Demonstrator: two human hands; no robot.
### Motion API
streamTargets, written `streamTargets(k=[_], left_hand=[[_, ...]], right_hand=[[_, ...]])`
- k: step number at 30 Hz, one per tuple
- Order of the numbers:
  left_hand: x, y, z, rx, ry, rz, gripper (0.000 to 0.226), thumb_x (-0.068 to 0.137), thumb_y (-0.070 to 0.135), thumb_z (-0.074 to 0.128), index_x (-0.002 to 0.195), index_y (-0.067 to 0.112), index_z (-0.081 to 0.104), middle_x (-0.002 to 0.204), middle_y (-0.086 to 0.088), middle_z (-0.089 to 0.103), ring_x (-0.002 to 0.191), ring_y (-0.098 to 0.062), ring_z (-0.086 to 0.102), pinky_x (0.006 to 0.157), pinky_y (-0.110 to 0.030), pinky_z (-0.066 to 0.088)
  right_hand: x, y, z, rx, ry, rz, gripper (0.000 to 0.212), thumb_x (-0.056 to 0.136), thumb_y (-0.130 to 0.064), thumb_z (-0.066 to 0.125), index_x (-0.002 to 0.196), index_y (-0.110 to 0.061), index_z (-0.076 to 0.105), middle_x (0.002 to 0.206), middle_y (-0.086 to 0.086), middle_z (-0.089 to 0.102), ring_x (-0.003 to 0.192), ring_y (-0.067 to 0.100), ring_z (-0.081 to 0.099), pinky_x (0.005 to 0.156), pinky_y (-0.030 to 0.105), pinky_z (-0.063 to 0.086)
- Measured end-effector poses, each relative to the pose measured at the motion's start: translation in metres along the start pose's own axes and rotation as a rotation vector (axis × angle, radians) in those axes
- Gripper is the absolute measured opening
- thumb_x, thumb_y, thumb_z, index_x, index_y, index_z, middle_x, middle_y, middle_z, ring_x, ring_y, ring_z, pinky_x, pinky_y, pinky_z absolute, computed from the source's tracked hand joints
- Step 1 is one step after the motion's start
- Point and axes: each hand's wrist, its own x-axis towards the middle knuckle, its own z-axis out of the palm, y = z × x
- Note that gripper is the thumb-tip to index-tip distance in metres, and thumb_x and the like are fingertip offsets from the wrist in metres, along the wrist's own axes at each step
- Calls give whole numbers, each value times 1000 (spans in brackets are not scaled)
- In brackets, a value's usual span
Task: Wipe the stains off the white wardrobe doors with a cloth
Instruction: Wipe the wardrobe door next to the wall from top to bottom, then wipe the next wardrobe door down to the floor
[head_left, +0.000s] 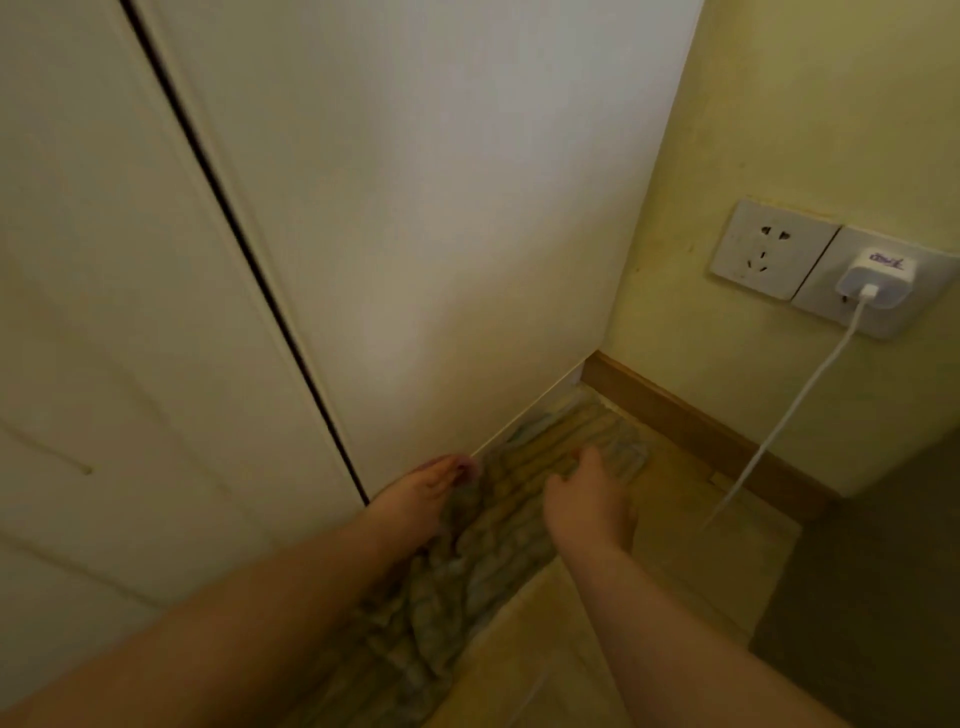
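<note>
Left hand (423, 493) and right hand (587, 506) rest outstretched on cloth (498, 551).

Left hand (423, 491) and right hand (587, 501) rest on the striped cloth (498, 551) at the wardrobe door (441, 208) foot.

White wardrobe doors (415, 208), grey-green ribbed cloth (496, 551), yellow wall (805, 130).

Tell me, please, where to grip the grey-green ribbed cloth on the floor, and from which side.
Probably grip the bunched near end of the grey-green ribbed cloth, coming from above: the folds stand raised there, while the far end lies flat by the foot of the white wardrobe door.
</note>
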Motion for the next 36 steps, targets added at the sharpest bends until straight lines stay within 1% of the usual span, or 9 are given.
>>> streamTargets(k=[3, 4, 6, 8, 12, 16, 23, 29, 36], left_hand=[[-27, 4, -2, 161, 69, 7, 46, 98, 24, 27, 142, 19, 40, 149, -1, 38, 146, -20, -3, 107, -28, -23], [-42, 5, 4, 70, -101, 57, 45, 98, 20, 31, 139, 9, 44, 148, -10, 39, 146, -28, 7, 111, -34, -18], [-60, 2, -2, -9, -41, 52, 44, 95, 20, 31, 129, 11, 57, 138, -6, 52, 137, -19, 34, 117, -25, 3], [-70, -9, -11, -152, 86, 15, 39, 90, 25, 37, 113, 20, 67, 118, 6, 65, 117, -6, 55, 107, -17, 30], [-83, -24, -53, -337, 82, 97, 19, 72, 29, 73, 87, 18, 68, 84, -1, 68, 79, -22, 66, 73, -27, 52], [-77, -30, -98, -935, 211, -304, 29, 102, 26, 38, 106, 6, 58, 113, -15, 61, 107, -30, 55, 80, -33, 37], [-92, -64, -180, -1936, 133, -730, 44, 102, 21, 35, 59, 15, 40, 46, 0, 35, 45, -15, 33, 32, -11, 22], [-124, -117, -285, -2255, 90, -940, 46, 101, 22, 36, 56, 17, 38, 46, 2, 31, 48, -13, 21, 37, -10, 17], [-174, -198, -469, -2558, 236, -934, 44, 98, 14, 44, 54, 16, 37, 36, 3, 43, 49, -20, 54, 30, -14, 37]], right_hand=[[-11, -11, -3, 28, -3, -43, 46, 96, -21, 43, 140, -15, 33, 136, 8, 46, 126, 27, 40, 105, 41, 33], [-16, -13, -4, 30, 1, -58, 46, 95, -21, 43, 140, -15, 34, 136, 8, 46, 126, 27, 40, 105, 41, 33], [-23, -18, -6, 30, 9, -79, 44, 95, -21, 44, 137, -15, 36, 133, 8, 48, 124, 27, 42, 103, 42, 35], [-29, -22, -9, 33, 14, -93, 40, 94, -21, 44, 133, -15, 41, 128, 9, 51, 119, 27, 45, 100, 43, 38], [-40, -31, -18, 70, 29, -104, 32, 93, -20, 44, 125, -14, 47, 123, 11, 54, 116, 29, 47, 98, 41, 39], [-43, -47, -30, 166, 61, -80, 32, 92, -18, 47, 123, -11, 49, 124, 15, 55, 116, 32, 48, 97, 41, 39], [-63, -102, -78, 229, 13, -4, 37, 96, -15, 37, 132, -14, 41, 132, 14, 48, 119, 33, 45, 96, 38, 38], [-98, -172, -176, 256, -52, 8, 40, 95, -12, 33, 135, -13, 37, 134, 14, 46, 121, 32, 44, 98, 35, 37], [-145, -264, -340, 676, -16, 19, 46, 95, -6, 36, 140, -4, 28, 132, 19, 45, 111, 33, 50, 77, 32, 39]])
